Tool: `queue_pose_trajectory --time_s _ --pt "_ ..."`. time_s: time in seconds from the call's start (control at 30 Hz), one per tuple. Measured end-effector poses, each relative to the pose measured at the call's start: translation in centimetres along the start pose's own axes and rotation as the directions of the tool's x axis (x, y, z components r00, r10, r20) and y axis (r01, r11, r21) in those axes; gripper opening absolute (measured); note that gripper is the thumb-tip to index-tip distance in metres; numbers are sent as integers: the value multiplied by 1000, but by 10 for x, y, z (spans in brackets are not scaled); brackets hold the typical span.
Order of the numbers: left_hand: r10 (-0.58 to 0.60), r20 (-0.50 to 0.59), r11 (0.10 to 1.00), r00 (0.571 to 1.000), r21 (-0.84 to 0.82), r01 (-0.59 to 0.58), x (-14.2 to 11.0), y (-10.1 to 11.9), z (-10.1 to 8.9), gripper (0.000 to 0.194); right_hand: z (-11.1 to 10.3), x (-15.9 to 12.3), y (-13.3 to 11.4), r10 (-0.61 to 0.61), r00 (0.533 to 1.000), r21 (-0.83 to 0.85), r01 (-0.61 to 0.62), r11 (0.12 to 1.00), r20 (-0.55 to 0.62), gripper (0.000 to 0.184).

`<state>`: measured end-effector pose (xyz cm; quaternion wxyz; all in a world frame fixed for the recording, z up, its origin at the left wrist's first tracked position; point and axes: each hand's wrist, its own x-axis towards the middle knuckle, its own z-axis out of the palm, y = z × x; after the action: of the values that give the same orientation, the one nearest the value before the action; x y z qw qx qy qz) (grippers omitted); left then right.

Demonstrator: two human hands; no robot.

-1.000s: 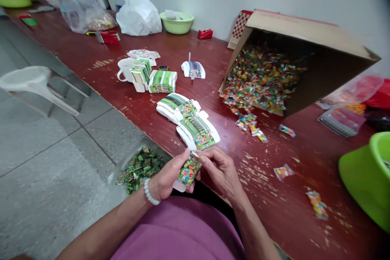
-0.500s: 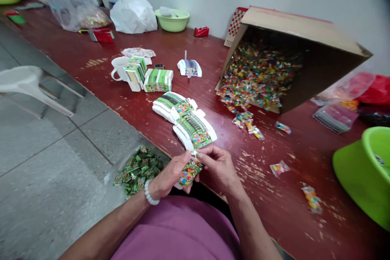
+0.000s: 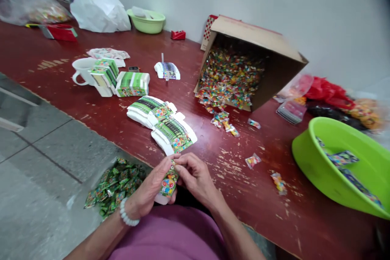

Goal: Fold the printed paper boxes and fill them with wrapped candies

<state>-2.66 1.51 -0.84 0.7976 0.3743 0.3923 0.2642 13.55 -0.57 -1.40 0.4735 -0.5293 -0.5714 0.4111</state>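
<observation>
Both my hands meet at the near edge of the red table (image 3: 213, 158), over my lap. My left hand (image 3: 149, 193), with a white bead bracelet, is wrapped round a small green printed carton (image 3: 168, 184). My right hand (image 3: 195, 176) pinches the carton's top flap with closed fingers. Just beyond my hands lies a fanned pile of flat green and white carton blanks (image 3: 164, 124). A tipped cardboard box (image 3: 243, 69) spills several small colourful candy packets onto the table.
A bright green basin (image 3: 350, 166) with a few packets stands at the right. Below the table edge on the left a bag of green packets (image 3: 115, 185) rests. Folded cartons (image 3: 132, 84) and a white mug (image 3: 81, 71) stand further back. Loose candy packets (image 3: 252, 160) dot the table.
The view has swung to the right, bringing the green basin further in. My hands stay together on the carton, with the right fingers working its top flap.
</observation>
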Motion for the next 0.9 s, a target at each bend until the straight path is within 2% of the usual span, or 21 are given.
queue_pose_trajectory --time_s 0.03,0.07,0.1,0.13,0.2,0.27,0.33,0.4,0.5,0.63,0.7,0.8,0.9 --pt "-17 16 999 1000 -27 17 -2 1 1 52 -14 6 4 43 999 -64 -44 997 -19 18" --pt "-37 30 998 999 -46 38 -4 2 1 49 -33 13 9 82 992 -155 -96 983 -93 20" --pt "-56 41 997 998 -52 58 -6 3 1 46 -54 22 15 115 959 -280 -188 941 -257 23" --pt "-74 46 996 996 -42 76 -9 3 -1 42 -78 31 22 127 915 -319 -261 911 -384 28" --pt "-93 30 996 995 12 92 -14 5 -6 37 -124 49 39 141 824 -352 -381 855 -548 38" --pt "-104 -1 992 995 74 104 -19 5 -15 38 -161 62 56 162 748 -363 -485 796 -643 39" --pt "-103 -25 986 994 127 106 -22 6 -26 44 -182 69 71 194 716 -359 -541 761 -670 31" --pt "-95 -42 973 995 209 102 -25 7 -41 53 -190 70 83 219 709 -345 -559 754 -670 23" --pt "-114 -27 918 993 380 116 -27 11 -68 63 -192 66 92 238 710 -297 -541 787 -663 23" --pt "-283 22 791 959 571 220 -29 22 -106 41 -191 54 95 259 709 -151 -460 875 -656 39" --pt "-309 45 762 950 610 219 -30 28 -121 33 -188 46 91 276 720 -49 -395 917 -637 50" --pt "-259 37 781 965 596 187 -31 36 -133 30 -176 34 77 295 745 96 -299 949 -598 56" --pt "-153 -42 868 987 473 155 -32 37 -128 34 -156 24 58 307 780 203 -233 951 -545 51"
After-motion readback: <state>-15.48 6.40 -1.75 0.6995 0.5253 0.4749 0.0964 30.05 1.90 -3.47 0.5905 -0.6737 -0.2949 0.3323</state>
